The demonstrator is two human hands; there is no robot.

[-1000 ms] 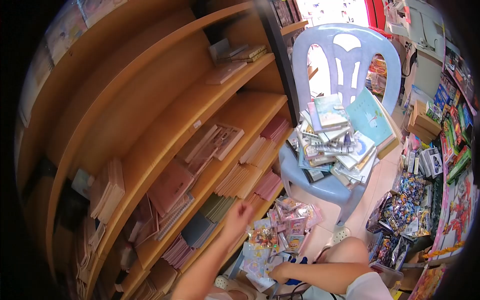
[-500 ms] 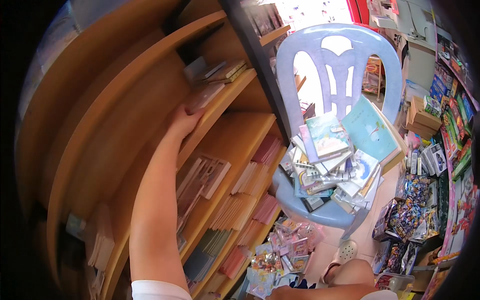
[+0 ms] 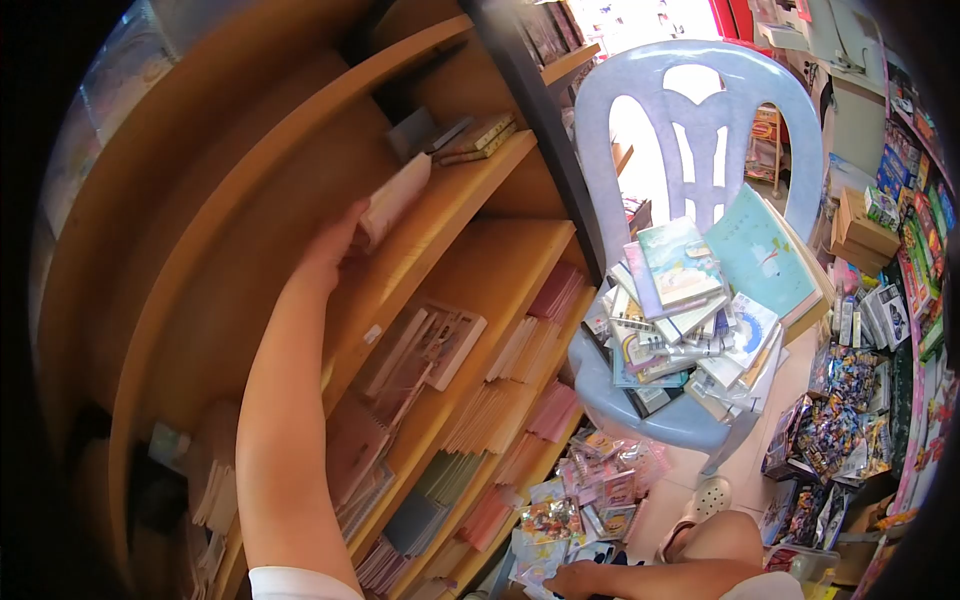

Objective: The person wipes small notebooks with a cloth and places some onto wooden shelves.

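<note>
High on the wooden shelf unit, my left hand [image 3: 336, 244] is closed around the near end of a thin pale book [image 3: 394, 200]. This book is tilted up on its long edge on the upper shelf board [image 3: 440, 215]. Just beyond it, a small stack of books [image 3: 480, 138] and a grey upright piece [image 3: 410, 134] rest at the shelf's far end. My right hand [image 3: 576, 578] is low at the bottom edge, beside plastic-wrapped stationery packs [image 3: 550, 520] on the floor; its fingers are mostly hidden.
A pale blue plastic chair [image 3: 690, 70] holds a heap of notebooks [image 3: 682, 262] and packaged items. Lower shelves carry rows of thin booklets [image 3: 480, 420] and a boxed set [image 3: 455, 350]. Shiny packets [image 3: 845, 410] and cardboard boxes [image 3: 862, 232] line the right side.
My left hand has shifted deeper along the shelf, and the pale book has gone from lying nearly flat to tilted up. My right hand shows more at the bottom. The view has turned slightly left.
</note>
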